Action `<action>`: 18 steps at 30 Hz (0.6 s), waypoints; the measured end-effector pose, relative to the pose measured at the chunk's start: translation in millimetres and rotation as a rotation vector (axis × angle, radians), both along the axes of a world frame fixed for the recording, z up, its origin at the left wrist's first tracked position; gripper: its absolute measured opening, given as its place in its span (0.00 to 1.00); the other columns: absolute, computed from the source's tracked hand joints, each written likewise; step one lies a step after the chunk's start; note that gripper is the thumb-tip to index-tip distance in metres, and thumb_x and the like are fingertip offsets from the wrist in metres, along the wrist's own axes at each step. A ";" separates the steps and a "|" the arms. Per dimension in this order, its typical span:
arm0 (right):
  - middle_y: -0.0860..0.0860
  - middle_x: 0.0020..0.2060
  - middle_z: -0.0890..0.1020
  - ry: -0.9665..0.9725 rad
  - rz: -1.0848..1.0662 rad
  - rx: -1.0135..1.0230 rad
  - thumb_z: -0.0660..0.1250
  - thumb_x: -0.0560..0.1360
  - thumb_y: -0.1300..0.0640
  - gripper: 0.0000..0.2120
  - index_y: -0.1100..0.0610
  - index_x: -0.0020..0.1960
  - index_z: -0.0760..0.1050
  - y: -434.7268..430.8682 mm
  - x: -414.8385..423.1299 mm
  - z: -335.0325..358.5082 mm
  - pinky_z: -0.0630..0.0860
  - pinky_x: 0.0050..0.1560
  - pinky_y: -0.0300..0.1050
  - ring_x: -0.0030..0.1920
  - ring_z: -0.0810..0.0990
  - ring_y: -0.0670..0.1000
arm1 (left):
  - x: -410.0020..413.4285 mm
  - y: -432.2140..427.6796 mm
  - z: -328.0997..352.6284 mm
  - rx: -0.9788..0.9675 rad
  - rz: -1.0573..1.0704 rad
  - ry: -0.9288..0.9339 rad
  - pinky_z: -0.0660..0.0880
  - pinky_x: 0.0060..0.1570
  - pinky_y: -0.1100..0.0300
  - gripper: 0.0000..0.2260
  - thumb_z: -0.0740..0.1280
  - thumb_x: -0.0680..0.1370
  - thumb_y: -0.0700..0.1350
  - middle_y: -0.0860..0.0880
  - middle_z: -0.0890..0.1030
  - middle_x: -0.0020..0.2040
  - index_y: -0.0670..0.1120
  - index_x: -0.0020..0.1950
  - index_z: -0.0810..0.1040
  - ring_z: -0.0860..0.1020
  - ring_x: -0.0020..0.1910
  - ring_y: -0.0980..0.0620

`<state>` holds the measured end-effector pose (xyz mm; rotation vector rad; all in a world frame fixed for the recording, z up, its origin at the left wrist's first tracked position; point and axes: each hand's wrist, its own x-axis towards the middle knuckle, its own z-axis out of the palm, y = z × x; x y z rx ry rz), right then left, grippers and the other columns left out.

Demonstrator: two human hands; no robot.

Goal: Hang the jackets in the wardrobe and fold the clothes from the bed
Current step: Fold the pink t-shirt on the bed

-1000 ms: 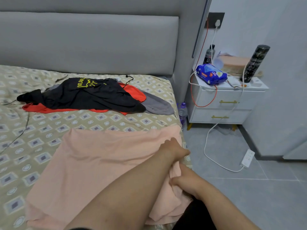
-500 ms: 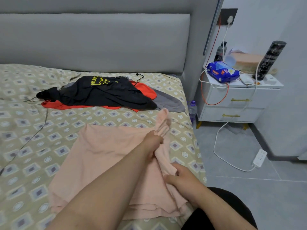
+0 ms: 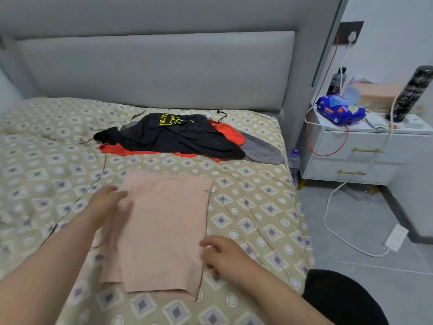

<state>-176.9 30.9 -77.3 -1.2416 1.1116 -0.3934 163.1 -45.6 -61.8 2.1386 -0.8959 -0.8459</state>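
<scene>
Standing at the side of bed (image 3: 257, 207), looking across it toward headboard (image 3: 152, 69). Nightstand (image 3: 351, 158) off to the right, not in play.

Still to fold: pile near the headboard, black top (image 3: 173, 134) over red top (image 3: 230, 134) over grey piece (image 3: 264, 151). Well apart from both hands.

Working on pink cloth (image 3: 164, 226):
- Lying flat on the bedspread, between pile and body.
- Already down to a tall narrow panel, with a spare strip poking out along the left side (so not squared up yet).
- Laid with long axis running away from the body toward the headboard, tilted a little.
- Flanked by both hands, one per long edge, so directly ahead and within easy reach.

Left hand (image 3: 105, 202): at the upper left edge, arm stretched forward, fingers straight and flat, tips at the fabric. Motion-blurred. Holding nothing as far as can be seen.

Right hand (image 3: 222, 256): at the lower right edge, palm down, fingers loosely curled on the hem. Can't tell whether pinching fabric or just touching it. Nearer the body-side end than the left.

Guessing next fold goes end over end along that long axis: near hem up and over to the far hem. Probably worth tucking the left strip under first, otherwise likely to end up lopsided.
</scene>
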 end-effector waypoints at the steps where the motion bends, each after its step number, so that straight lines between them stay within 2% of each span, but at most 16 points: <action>1: 0.47 0.41 0.77 0.088 -0.011 0.014 0.65 0.74 0.52 0.07 0.48 0.52 0.74 2.4 -8.4 -7.9 0.71 0.35 0.37 0.33 0.75 0.44 | 2.6 17.5 -10.7 0.089 0.034 0.041 0.70 0.35 0.57 0.09 0.70 0.77 0.46 0.39 0.78 0.40 0.40 0.47 0.79 0.74 0.32 0.46; 3: 0.47 0.38 0.73 0.216 -0.009 0.066 0.64 0.66 0.44 0.10 0.49 0.43 0.69 10.9 -10.1 -25.7 0.67 0.33 0.39 0.32 0.72 0.46 | 3.9 50.0 -37.5 0.226 0.078 0.074 0.65 0.27 0.63 0.11 0.71 0.76 0.49 0.42 0.76 0.32 0.42 0.44 0.77 0.70 0.25 0.48; 5: 0.49 0.37 0.74 0.179 -0.035 0.124 0.64 0.62 0.41 0.17 0.52 0.40 0.67 16.6 4.3 -44.3 0.71 0.37 0.41 0.35 0.74 0.48 | -3.1 73.2 -49.4 0.226 0.082 0.034 0.69 0.29 0.60 0.10 0.73 0.73 0.46 0.43 0.81 0.36 0.41 0.49 0.80 0.77 0.29 0.45; 7: 0.49 0.45 0.82 0.043 -0.109 0.231 0.68 0.67 0.44 0.17 0.55 0.48 0.74 16.0 25.9 -57.0 0.81 0.46 0.47 0.43 0.83 0.49 | -14.0 81.8 -49.2 0.191 0.086 0.091 0.74 0.34 0.56 0.11 0.74 0.72 0.43 0.41 0.84 0.40 0.39 0.51 0.81 0.81 0.36 0.42; 9: 0.52 0.51 0.83 0.001 -0.191 0.275 0.69 0.70 0.49 0.16 0.56 0.55 0.76 14.8 42.7 -58.2 0.82 0.53 0.51 0.50 0.84 0.52 | -30.8 89.6 -45.1 0.193 0.097 0.217 0.76 0.38 0.55 0.10 0.74 0.74 0.39 0.40 0.85 0.44 0.38 0.52 0.80 0.82 0.42 0.41; 12: 0.55 0.52 0.83 0.064 -0.199 0.275 0.67 0.67 0.56 0.14 0.57 0.52 0.77 5.1 39.1 -49.6 0.80 0.57 0.52 0.52 0.82 0.56 | -54.2 97.5 -39.2 0.182 0.101 0.298 0.77 0.40 0.54 0.07 0.72 0.74 0.36 0.38 0.85 0.45 0.38 0.52 0.80 0.83 0.44 0.40; 15: 0.59 0.54 0.81 0.117 -0.277 0.416 0.68 0.64 0.60 0.22 0.61 0.58 0.76 -11.6 -2.8 -35.4 0.80 0.52 0.50 0.53 0.81 0.60 | -80.3 108.6 -36.4 0.143 0.079 0.298 0.78 0.44 0.51 0.08 0.73 0.71 0.36 0.40 0.86 0.42 0.39 0.50 0.81 0.83 0.43 0.39; 18: 0.60 0.51 0.80 0.163 -0.349 0.444 0.64 0.66 0.61 0.22 0.62 0.59 0.73 -11.4 -63.4 -36.5 0.78 0.43 0.47 0.49 0.80 0.60 | -120.7 129.9 -48.9 0.079 0.109 0.229 0.71 0.35 0.57 0.08 0.72 0.66 0.38 0.44 0.82 0.37 0.41 0.43 0.78 0.78 0.36 0.44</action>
